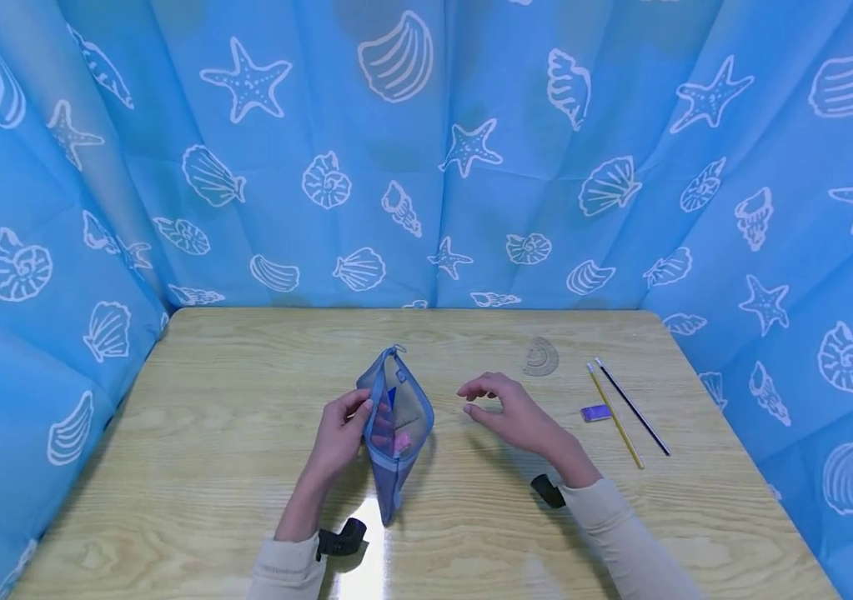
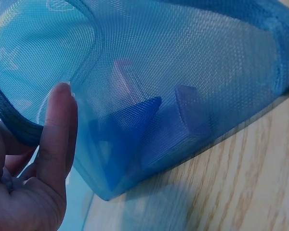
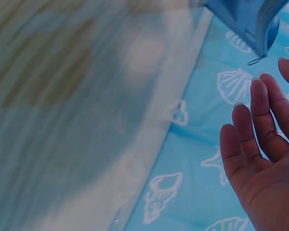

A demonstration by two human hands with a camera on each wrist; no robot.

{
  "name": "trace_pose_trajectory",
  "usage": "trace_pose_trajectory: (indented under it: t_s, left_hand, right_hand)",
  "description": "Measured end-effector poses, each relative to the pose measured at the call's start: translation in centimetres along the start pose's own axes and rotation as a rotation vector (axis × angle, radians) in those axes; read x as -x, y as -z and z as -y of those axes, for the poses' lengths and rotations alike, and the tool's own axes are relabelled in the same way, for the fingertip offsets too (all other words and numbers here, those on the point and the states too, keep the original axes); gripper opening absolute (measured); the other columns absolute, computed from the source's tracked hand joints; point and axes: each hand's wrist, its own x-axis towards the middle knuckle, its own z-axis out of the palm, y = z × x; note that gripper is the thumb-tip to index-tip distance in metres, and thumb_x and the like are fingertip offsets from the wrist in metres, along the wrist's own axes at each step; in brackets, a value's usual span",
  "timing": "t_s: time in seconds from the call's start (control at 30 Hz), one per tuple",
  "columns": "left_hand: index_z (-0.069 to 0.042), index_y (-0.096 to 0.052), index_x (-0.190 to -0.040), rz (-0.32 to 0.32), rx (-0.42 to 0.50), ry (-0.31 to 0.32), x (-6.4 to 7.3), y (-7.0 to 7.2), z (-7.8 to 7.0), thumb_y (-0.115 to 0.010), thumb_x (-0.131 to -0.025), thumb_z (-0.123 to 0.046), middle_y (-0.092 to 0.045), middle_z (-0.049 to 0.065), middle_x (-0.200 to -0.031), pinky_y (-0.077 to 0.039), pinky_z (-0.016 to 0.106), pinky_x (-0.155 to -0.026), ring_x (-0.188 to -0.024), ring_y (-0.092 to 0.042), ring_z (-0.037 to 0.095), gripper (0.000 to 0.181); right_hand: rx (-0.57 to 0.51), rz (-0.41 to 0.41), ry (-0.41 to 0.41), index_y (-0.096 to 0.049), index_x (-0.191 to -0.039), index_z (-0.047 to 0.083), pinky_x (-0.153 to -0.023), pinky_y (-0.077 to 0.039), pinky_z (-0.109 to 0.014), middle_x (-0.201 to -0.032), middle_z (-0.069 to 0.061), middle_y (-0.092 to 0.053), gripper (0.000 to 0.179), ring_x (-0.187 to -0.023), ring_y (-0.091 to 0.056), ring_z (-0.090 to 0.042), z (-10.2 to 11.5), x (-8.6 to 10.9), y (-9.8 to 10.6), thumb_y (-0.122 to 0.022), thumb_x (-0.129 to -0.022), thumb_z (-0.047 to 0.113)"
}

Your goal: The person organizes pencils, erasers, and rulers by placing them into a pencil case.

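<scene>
A blue mesh zip pouch (image 1: 387, 487) stands on the table with its mouth spread wide. My left hand (image 1: 342, 427) pinches the pouch's left rim between thumb and fingers. Through the mesh in the left wrist view show a dark blue triangular piece (image 2: 127, 132), a purple block (image 2: 192, 110) and a pinkish item (image 2: 125, 77). To the right of the pouch hovers my right hand (image 1: 519, 417), fingers loosely bent and holding nothing. In the right wrist view its fingers are apart from the pouch's zip end (image 3: 257, 48).
Right of my right hand lie a small purple block (image 1: 594, 413), a yellow pencil (image 1: 617, 421) and a dark pencil (image 1: 634, 408). A clear protractor (image 1: 542, 358) lies farther back. A blue shell-print curtain (image 1: 411, 167) borders the wooden table (image 1: 231, 433).
</scene>
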Motion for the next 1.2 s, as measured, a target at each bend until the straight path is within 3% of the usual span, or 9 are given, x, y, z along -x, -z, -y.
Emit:
trace_pose_trajectory:
  t_s: [0.1, 0.4, 0.63, 0.8, 1.03, 1.2]
  left_hand:
    - [0.012, -0.062, -0.12, -0.004, 0.028, 0.018, 0.0, 0.0, 0.0, -0.044, -0.107, 0.0, -0.068, 0.026, -0.106, -0.063, 0.03, -0.066, -0.076, -0.067, 0.014, 0.025]
    - [0.009, -0.064, -0.121, -0.026, -0.073, -0.039, 0.2, 0.1, 0.2, -0.047, -0.107, -0.005, -0.069, 0.023, -0.106, -0.058, 0.023, -0.066, -0.082, -0.065, 0.012, 0.026]
    - [0.011, -0.062, -0.12, 0.002, 0.033, 0.002, -0.1, 0.0, 0.2, -0.044, -0.107, -0.001, -0.068, 0.025, -0.105, -0.063, 0.032, -0.067, -0.078, -0.068, 0.016, 0.025]
    - [0.012, -0.062, -0.119, 0.001, 0.031, -0.012, -0.1, -0.2, 0.1, -0.044, -0.107, 0.0, -0.069, 0.024, -0.103, -0.063, 0.032, -0.065, -0.077, -0.068, 0.016, 0.025]
    - [0.01, -0.063, -0.119, -0.004, -0.025, -0.036, 0.0, 0.1, 0.2, -0.046, -0.107, -0.003, -0.069, 0.025, -0.105, -0.062, 0.029, -0.066, -0.08, -0.068, 0.014, 0.025]
    - [0.009, -0.064, -0.122, -0.026, -0.052, -0.042, 0.0, -0.1, 0.2, -0.046, -0.107, -0.002, -0.069, 0.025, -0.106, -0.06, 0.024, -0.065, -0.08, -0.065, 0.014, 0.026]
  right_hand:
    - [0.006, -0.004, -0.01, -0.068, -0.12, 0.003, -0.094, -0.051, -0.052, -0.116, -0.013, -0.069, 0.023, -0.107, -0.061, -0.027, -0.8, 0.2, 0.2, -0.067, -0.099, 0.011]
    - [0.0, -0.055, -0.065, -0.067, -0.122, -0.001, -0.091, -0.05, -0.047, -0.116, -0.017, -0.069, 0.025, -0.106, -0.063, -0.029, -3.3, -0.4, 1.8, -0.066, -0.099, 0.008]
    - [0.001, -0.117, -0.104, -0.065, -0.125, -0.004, -0.091, -0.05, -0.05, -0.116, -0.022, -0.066, 0.028, -0.107, -0.06, -0.035, -5.2, -0.8, 3.7, -0.064, -0.1, 0.009]
    - [0.023, -0.141, -0.138, -0.063, -0.126, -0.007, -0.092, -0.05, -0.055, -0.116, -0.025, -0.065, 0.03, -0.108, -0.059, -0.04, -6.5, -1.2, 4.8, -0.064, -0.099, 0.006]
    - [0.065, -0.16, -0.267, -0.054, -0.136, -0.011, -0.097, -0.047, -0.06, -0.127, -0.032, -0.057, 0.043, -0.117, -0.053, -0.049, -8.5, -1.7, 6.0, -0.061, -0.101, 0.013]
    - [0.154, -0.141, -0.353, -0.042, -0.142, -0.018, -0.102, -0.043, -0.064, -0.133, -0.04, -0.051, 0.058, -0.124, -0.047, -0.056, -9.2, -1.9, 7.0, -0.06, -0.099, 0.018]
